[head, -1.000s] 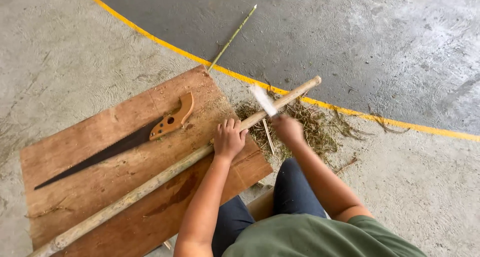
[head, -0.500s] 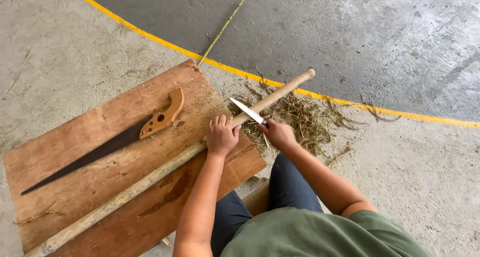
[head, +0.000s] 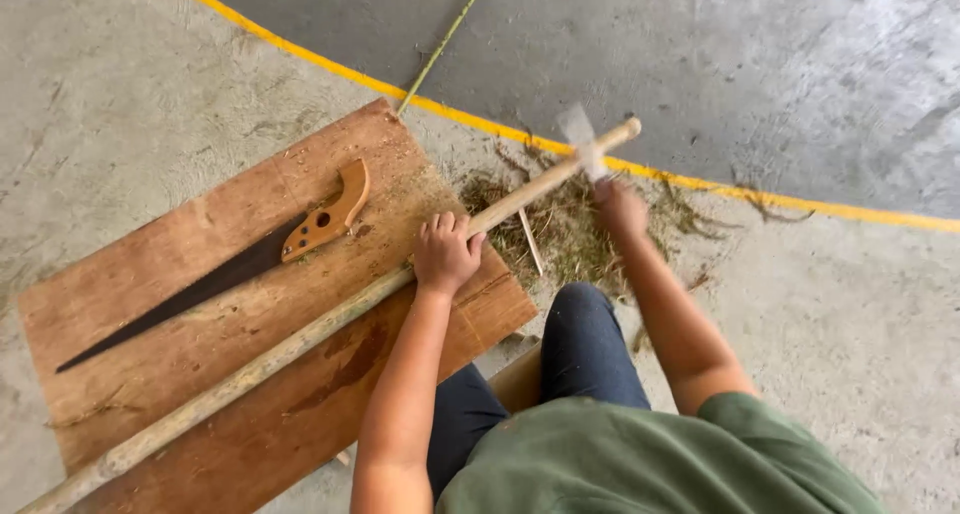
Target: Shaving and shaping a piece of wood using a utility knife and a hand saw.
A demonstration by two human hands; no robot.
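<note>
We count one pole [head: 300,336] across the board [head: 180,274] — left hand [head: 446,253] gripping it — right hand [head: 620,206] holding one blurred blade [head: 580,139]; one saw [head: 220,274].

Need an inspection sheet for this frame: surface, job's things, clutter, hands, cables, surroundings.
Surface: worn wooden board lying on a grey concrete floor.
Job's things: long pole lies diagonally across the board, far end jutting past its edge; blade near that end, motion-blurred.
Clutter: handsaw with a wooden handle flat on the board, apart from the pole; pile of shavings on the floor beyond the board; thin green stalk further out.
Hands: left hand grips the pole from above; right hand blurred, holding the blade near the pole's tip.
Cables: nothing seen.
Surroundings: yellow painted line curving across the floor, darker floor beyond; no other people seen.
</note>
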